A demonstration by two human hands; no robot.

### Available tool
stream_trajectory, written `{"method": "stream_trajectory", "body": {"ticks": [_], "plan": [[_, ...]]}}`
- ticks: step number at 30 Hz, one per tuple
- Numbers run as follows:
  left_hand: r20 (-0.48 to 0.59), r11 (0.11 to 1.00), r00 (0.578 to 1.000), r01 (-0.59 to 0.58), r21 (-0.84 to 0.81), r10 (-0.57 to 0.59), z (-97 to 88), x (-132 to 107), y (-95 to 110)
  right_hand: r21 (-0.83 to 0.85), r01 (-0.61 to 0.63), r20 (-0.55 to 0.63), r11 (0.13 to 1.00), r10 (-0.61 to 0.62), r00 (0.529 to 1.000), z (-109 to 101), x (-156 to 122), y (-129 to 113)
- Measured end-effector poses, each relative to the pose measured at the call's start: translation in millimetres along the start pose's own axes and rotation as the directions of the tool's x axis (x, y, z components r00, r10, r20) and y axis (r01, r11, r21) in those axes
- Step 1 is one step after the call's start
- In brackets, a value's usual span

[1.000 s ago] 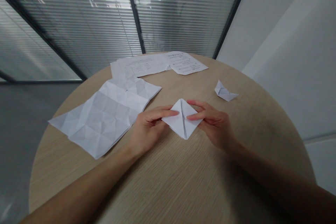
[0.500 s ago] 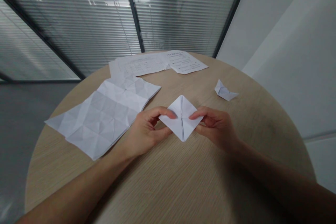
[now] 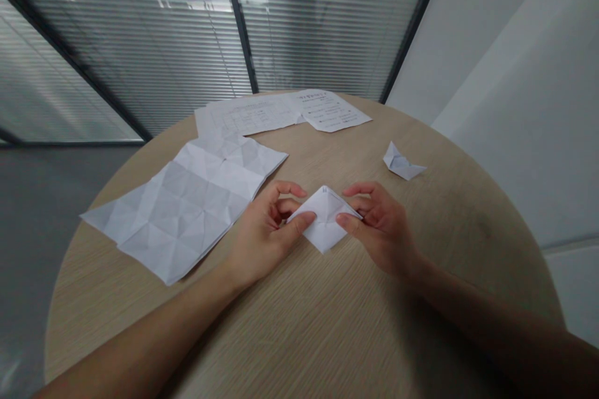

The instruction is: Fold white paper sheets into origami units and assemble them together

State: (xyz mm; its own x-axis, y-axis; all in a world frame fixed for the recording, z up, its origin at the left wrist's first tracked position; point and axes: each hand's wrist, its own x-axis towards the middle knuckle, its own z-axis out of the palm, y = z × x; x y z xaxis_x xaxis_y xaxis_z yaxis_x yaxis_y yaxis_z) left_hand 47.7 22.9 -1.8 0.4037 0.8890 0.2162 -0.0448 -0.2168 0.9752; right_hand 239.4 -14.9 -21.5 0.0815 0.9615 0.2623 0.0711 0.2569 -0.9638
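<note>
between the hands: folded white paper (image 3: 325, 221) is lying crosswise, long axis hand to hand
left hand (image 3: 264, 230): pinching its left corner
right hand (image 3: 381, 230): pinching its right corner

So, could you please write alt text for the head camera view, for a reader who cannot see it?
A left hand and a right hand hold a small folded white paper between their fingers at a round light wood table. A large creased white sheet lies to the left, printed papers lie beyond, and a small folded paper piece lies to the right.
</note>
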Motion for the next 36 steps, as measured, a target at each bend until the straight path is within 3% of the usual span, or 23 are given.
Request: {"method": "stream_trajectory", "body": {"ticks": [2,6,10,14,19,24,28,36], "plan": [[0.026,0.999,1.0,-0.002,0.046,0.001,-1.3,0,-1,-0.024,0.01,0.018,1.0,-0.01,1.0,0,2,1],[0.04,0.959,0.99,-0.141,0.246,0.136,-6.5,1,-4,-0.172,0.132,0.025,0.976,-0.129,0.991,-4,4,1],[0.034,0.898,0.943,-0.325,0.295,0.33,-9.9,3,-5,-0.282,0.292,-0.04,0.914,-0.315,0.948,-5,3,-3],[-0.019,0.851,0.911,-0.378,0.364,0.413,-10.7,3,-6,-0.3,0.293,-0.089,0.908,-0.333,0.939,-3,1,-5],[-0.012,0.89,0.935,-0.334,0.311,0.355,-10.3,2,-6,-0.245,0.328,-0.082,0.912,-0.356,0.931,-4,0,-4],[-0.041,0.962,0.976,-0.203,0.181,0.213,-10.8,4,-10,-0.239,0.371,-0.056,0.897,-0.394,0.917,-6,1,-4],[0.007,0.988,0.991,-0.135,0.072,0.134,-9.6,4,-8,-0.246,0.383,-0.047,0.89,-0.406,0.913,-6,1,-1],[-0.082,0.968,0.985,-0.128,0.216,0.149,-3.0,0,0,-0.234,0.322,-0.014,0.917,-0.334,0.942,-1,0,1]]}}
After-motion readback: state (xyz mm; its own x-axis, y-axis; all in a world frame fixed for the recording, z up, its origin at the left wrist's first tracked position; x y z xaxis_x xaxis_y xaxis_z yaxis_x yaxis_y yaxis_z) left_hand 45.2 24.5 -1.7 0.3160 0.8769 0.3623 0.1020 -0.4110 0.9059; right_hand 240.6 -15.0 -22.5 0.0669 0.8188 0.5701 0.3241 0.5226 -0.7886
